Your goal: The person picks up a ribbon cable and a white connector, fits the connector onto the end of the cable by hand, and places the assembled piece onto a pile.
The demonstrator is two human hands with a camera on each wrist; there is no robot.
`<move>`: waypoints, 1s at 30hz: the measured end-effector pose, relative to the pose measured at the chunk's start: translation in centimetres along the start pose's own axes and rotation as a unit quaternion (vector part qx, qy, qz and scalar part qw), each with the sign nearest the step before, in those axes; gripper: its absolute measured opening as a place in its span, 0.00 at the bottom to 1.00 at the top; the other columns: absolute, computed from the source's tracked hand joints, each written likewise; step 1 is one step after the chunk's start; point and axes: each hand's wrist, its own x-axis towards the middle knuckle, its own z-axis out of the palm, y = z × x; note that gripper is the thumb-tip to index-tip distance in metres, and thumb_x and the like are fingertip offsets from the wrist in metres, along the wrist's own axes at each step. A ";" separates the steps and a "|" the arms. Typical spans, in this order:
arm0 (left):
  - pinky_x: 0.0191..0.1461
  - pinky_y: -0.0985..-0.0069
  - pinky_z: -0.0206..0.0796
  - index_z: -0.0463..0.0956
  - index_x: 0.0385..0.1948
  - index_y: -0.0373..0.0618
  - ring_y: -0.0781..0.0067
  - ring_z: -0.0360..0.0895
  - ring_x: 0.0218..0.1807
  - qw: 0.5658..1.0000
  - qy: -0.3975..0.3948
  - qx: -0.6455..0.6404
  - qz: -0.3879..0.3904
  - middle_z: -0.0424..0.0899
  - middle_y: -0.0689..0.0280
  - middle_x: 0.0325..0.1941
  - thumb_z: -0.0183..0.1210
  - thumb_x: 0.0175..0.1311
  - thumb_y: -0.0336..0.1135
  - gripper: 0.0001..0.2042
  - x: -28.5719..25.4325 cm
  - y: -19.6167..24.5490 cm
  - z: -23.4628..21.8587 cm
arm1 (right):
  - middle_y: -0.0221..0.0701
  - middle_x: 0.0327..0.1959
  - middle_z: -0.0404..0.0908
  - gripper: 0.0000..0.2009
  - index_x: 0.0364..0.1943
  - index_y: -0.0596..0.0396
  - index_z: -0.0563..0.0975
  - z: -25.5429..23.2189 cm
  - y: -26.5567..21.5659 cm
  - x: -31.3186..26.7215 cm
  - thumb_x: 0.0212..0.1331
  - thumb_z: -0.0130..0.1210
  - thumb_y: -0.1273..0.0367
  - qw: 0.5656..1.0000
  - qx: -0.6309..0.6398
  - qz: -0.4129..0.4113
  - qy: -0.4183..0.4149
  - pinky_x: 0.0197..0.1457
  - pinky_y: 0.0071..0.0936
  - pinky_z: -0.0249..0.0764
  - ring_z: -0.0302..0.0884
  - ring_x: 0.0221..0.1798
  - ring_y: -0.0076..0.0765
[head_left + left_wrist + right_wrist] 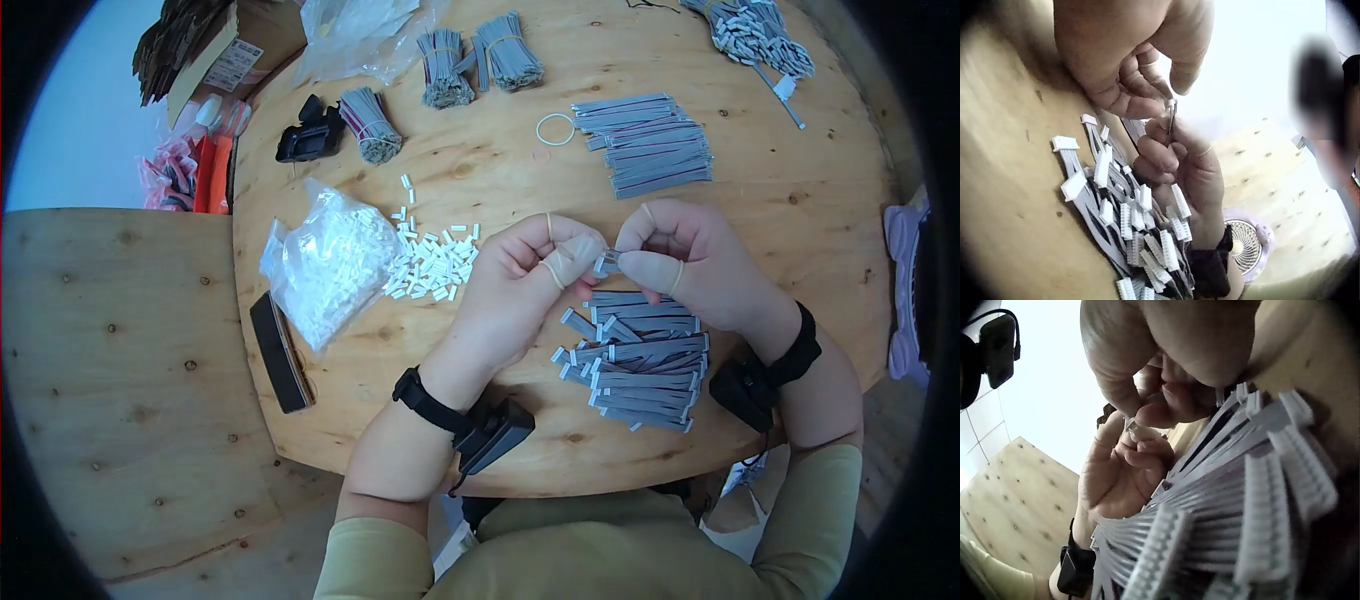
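Note:
In the head view my left hand [515, 285] and right hand [705, 260] meet at the fingertips above a pile of grey ribbon cables [650, 350] with white connectors on their ends. Between them is a short grey ribbon cable [611, 257], mostly hidden by the fingers. My left thumb and forefinger pinch a small white connector [1171, 102] at the cable's end, while the right fingers pinch the wires just beside it. Pale finger cots cover several fingertips. Up close in the right wrist view, white multi-pin connectors [1263, 512] lie below the hands.
Loose white connectors [432, 262] spill beside a clear plastic bag [335, 255] full of them. Beyond the hands lies a stack of ribbon cables [650, 145]; bundled cables [510, 55] stand farther back. A dark flat case [280, 352] rests near the table's left edge.

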 end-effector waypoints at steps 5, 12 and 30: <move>0.31 0.86 0.66 0.72 0.32 0.39 0.82 0.72 0.28 0.999 -0.031 -0.029 -0.012 0.76 0.66 0.28 0.52 0.58 0.32 0.07 0.0 -0.1 -0.1 | 0.23 0.26 0.72 0.04 0.29 0.56 0.71 0.1 -0.1 -0.1 0.53 0.51 0.71 1.000 -0.008 -0.015 -0.018 0.27 0.13 0.66 0.67 0.27 0.13; 0.32 0.87 0.67 0.72 0.33 0.39 0.81 0.72 0.29 0.996 -0.056 -0.061 -0.015 0.76 0.65 0.30 0.52 0.58 0.32 0.07 0.1 -0.1 -0.2 | 0.23 0.27 0.72 0.03 0.30 0.56 0.70 0.1 -0.1 -0.1 0.53 0.50 0.72 0.999 0.017 -0.028 -0.011 0.28 0.12 0.64 0.67 0.27 0.12; 0.33 0.85 0.65 0.71 0.36 0.39 0.81 0.71 0.29 0.999 -0.034 0.007 0.039 0.76 0.65 0.30 0.51 0.58 0.30 0.07 -0.1 -0.3 0.2 | 0.23 0.28 0.72 0.03 0.31 0.59 0.70 0.0 -0.2 -0.1 0.55 0.48 0.73 0.998 0.023 -0.053 -0.010 0.34 0.13 0.66 0.68 0.31 0.13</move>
